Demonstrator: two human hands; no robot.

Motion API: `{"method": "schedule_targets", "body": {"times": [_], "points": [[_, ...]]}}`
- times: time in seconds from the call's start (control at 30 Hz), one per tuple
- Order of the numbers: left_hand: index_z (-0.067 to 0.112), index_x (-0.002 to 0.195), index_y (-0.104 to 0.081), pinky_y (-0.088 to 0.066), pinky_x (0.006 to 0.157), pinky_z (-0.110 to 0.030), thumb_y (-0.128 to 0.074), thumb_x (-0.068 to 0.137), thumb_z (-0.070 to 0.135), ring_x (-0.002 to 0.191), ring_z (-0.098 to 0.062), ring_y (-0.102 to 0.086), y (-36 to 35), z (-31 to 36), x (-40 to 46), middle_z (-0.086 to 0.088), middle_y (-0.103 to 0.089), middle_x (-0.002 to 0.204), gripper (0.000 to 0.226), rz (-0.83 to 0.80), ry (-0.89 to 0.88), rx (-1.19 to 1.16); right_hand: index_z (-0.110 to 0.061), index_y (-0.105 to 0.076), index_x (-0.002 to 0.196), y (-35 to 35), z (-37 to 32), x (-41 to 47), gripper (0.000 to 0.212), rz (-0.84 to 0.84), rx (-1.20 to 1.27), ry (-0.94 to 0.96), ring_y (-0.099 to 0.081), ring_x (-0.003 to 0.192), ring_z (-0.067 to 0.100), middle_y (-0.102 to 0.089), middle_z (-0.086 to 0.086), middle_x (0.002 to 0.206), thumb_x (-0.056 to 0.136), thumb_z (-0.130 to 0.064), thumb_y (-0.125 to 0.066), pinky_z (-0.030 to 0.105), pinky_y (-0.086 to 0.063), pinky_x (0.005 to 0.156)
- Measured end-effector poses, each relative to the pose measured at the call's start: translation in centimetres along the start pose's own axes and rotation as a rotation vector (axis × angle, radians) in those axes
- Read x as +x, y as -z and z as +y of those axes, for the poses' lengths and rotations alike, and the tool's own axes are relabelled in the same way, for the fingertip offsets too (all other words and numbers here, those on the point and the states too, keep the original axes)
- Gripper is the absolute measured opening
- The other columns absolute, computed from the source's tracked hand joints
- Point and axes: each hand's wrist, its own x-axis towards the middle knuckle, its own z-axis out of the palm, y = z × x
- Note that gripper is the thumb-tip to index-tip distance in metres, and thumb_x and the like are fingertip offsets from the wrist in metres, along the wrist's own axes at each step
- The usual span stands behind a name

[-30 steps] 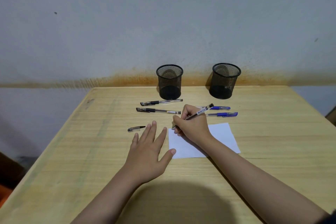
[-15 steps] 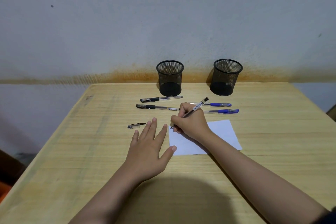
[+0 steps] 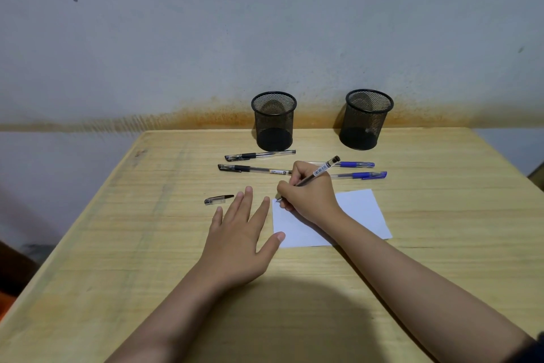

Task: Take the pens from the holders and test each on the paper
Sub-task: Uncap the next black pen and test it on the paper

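Two black mesh holders (image 3: 274,121) (image 3: 366,119) stand upright at the far edge. Two black-capped pens (image 3: 259,155) (image 3: 253,169) lie left, two blue pens (image 3: 354,164) (image 3: 360,175) right. An uncapped pen (image 3: 319,172) tilts, tip on the white paper (image 3: 359,209)'s far-left corner; its cap (image 3: 217,199) lies left.

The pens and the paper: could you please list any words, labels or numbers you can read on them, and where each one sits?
Held pen: white barcode label on the barrel, too small to read.
Lower black pen: printed label near its right end, too blurred to read.
Paper: faint ink marks by the pen tip at the top left corner, not legible.
No readable text anywhere.
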Motion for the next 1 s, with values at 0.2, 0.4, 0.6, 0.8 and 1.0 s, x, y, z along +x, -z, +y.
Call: {"method": "schedule_targets", "body": {"times": [0.2,0.4,0.6,0.8,1.0], "points": [[0.04,0.145,0.005,0.006,0.116,-0.044,0.0,0.07,0.073,0.142,-0.01,0.021,-0.02,0.05,0.07,0.006,0.021,0.155,0.083,-0.004,0.003,0.012,-0.008,-0.048,0.062,0.12,-0.07,0.1,0.025,-0.002,-0.015,0.004,-0.068,0.056,0.03,-0.061,0.034,0.071,0.079,0.001,-0.065,0.028,-0.054,0.048],[0.039,0.146,0.004,0.005,0.116,-0.044,0.0,0.07,0.073,0.142,-0.01,0.021,0.05,0.09,0.04,0.005,0.021,0.156,0.084,-0.006,0.003,0.006,-0.009,-0.047,0.062,0.12,0.02,0.03,0.026,0.03,-0.02,0.006,-0.066,0.055,0.033,-0.06,0.034,0.071,0.078,0.001,-0.064,0.028,-0.054,0.048],[0.039,0.146,0.005,0.005,0.116,-0.043,0.0,0.07,0.073,0.142,-0.01,0.02,0.04,0.06,0.05,0.005,0.021,0.156,0.083,-0.006,0.004,0.011,-0.01,-0.047,0.061,0.15,0.04,-0.12,0.026,0.047,-0.004,0.013,-0.066,0.056,0.033,-0.06,0.034,0.07,0.079,0.001,-0.064,0.027,-0.054,0.047],[0.039,0.146,0.004,0.005,0.117,-0.044,0.0,0.069,0.073,0.142,-0.01,0.02,0.04,0.06,0.08,0.005,0.02,0.156,0.084,-0.002,0.002,0.006,-0.009,-0.047,0.061,0.12,0.0,-0.15,0.026,0.052,0.015,0.015,-0.065,0.055,0.034,-0.059,0.033,0.067,0.078,0.001,-0.063,0.031,-0.054,0.05],[0.039,0.146,0.004,0.005,0.116,-0.043,0.0,0.069,0.073,0.142,-0.01,0.02,0.09,0.02,0.01,0.006,0.021,0.156,0.084,-0.004,0.001,0.006,-0.006,-0.049,0.065,0.08,0.02,-0.11,0.021,0.053,-0.006,0.004,-0.067,0.06,0.038,-0.06,0.034,0.071,0.079,-0.001,-0.064,0.028,-0.053,0.047]]}}
